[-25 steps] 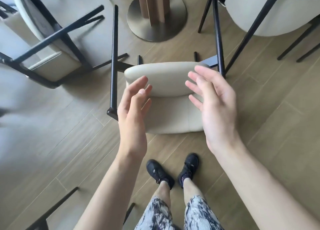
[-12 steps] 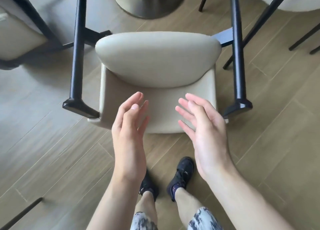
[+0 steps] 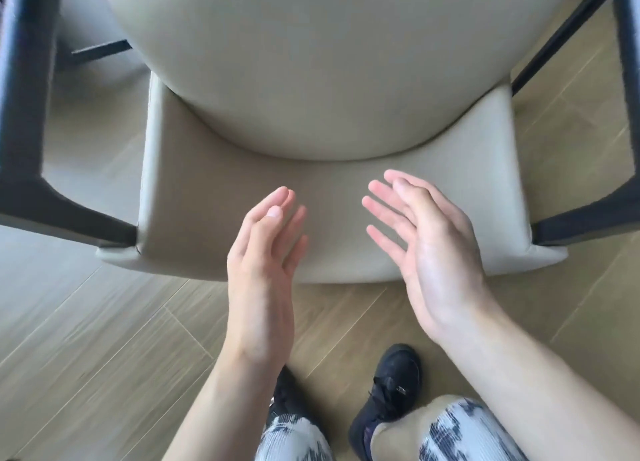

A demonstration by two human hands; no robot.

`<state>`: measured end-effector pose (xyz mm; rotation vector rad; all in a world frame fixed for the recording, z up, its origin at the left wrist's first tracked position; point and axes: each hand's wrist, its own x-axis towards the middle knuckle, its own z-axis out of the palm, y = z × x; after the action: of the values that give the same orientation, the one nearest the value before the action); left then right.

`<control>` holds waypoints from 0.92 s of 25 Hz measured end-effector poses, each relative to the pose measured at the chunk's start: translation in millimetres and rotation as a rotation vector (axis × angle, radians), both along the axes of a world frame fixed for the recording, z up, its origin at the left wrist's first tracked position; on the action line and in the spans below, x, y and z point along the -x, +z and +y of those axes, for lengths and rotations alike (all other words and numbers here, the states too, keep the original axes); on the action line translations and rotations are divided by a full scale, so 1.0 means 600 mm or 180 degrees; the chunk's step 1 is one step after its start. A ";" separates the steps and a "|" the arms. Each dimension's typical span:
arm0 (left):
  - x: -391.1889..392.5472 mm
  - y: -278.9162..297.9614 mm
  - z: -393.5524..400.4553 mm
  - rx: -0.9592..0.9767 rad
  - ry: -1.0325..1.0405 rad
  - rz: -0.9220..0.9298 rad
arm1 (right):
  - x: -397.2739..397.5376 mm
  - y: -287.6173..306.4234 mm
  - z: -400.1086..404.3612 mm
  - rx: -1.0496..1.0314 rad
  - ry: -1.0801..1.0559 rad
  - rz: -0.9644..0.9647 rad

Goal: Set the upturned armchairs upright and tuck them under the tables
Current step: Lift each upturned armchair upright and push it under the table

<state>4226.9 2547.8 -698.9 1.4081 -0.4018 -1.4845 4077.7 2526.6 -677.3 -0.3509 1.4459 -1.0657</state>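
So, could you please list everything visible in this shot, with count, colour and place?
Armchair: one, beige upholstery, tipped over on the floor, filling the upper middle.
Chair legs: several, black, at the left and right edges.
Floor: one, light wood planks, beneath everything.
Shoes: two, black, bottom centre.
Trousers: one pair, white and dark patterned, bottom edge.
Left hand: one, open, fingers straight, in front of the armchair.
Right hand: one, open, beside the left, holding nothing.
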 end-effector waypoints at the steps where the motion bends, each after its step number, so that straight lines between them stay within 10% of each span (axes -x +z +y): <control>1: -0.001 -0.037 0.000 -0.0034 -0.0051 -0.0004 | -0.002 -0.039 -0.001 -0.0039 0.0065 0.0004; 14: -0.012 -0.478 0.088 -0.1304 0.0369 0.0585 | -0.025 -0.479 0.126 -0.1214 0.0797 -0.0556; 23: 0.003 -0.538 0.092 -0.1980 0.0615 0.0459 | -0.031 -0.609 0.146 -0.1498 -0.0684 -0.1259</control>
<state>4225.1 2603.0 -1021.5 1.7391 0.3117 -1.6057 4096.6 2614.4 -1042.7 0.3422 1.3387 -0.8655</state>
